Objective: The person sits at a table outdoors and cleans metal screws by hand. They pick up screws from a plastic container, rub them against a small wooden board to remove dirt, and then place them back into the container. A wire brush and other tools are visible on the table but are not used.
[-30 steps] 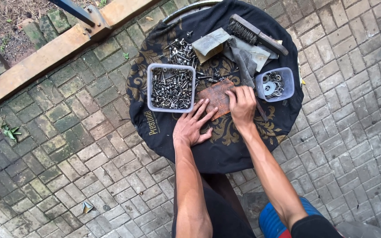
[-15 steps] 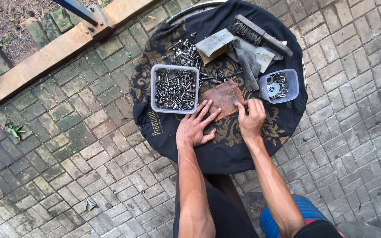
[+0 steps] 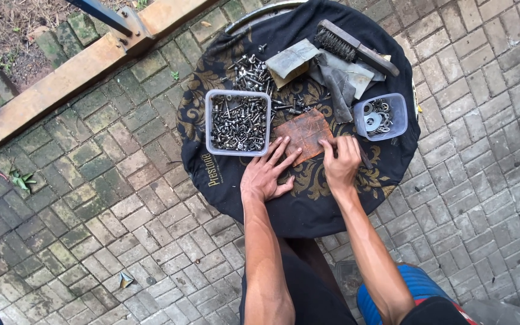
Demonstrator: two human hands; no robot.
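Rust-brown sandpaper sheet [image 3: 304, 133], just right of the square screw tray [image 3: 238, 122], is pinned by the left hand's [image 3: 267, 173] spread fingers while the right hand [image 3: 341, 161] pinches something small against its edge.

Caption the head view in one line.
Left hand pins brown sandpaper on black cloth; right hand rubs something small on it.

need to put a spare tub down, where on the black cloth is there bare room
Bare cloth lies along the near edge, below the left hand and right hand, and at the left rim beside the screw tub. The far half is crowded: loose screws, rag, wire brush, washer tub, rusty sheet.
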